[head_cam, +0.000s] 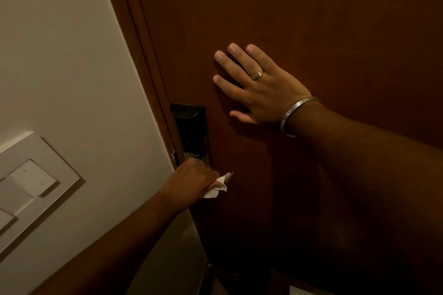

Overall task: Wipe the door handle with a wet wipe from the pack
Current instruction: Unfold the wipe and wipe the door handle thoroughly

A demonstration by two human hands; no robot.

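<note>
White wipe (217, 185) bunched in the left hand (191, 178), which is closed around it and around the handle (229, 175) — only a small metal tip of the handle shows past the wipe, at the right of the fist. The handle sits low on the left edge of the door (311, 19), just below a black lock plate (191, 127) whose lower end meets the knuckles. A corner of the wipe hangs loose beneath the fingers. Up and to the right, well apart from the fist, the right hand (259, 86) lies flat on the door with fingers spread and palm against the wood, gripping nothing. It wears a ring (258, 74) on one finger and a metal bangle (296, 115) at the wrist. The door is dark reddish-brown wood, and its frame (143, 55) runs slantwise down the left of the lock. Left of the frame stands a pale wall (60, 43) — on it, near the lower left, a white switch panel (31, 179) with broad rocker switches.
</note>
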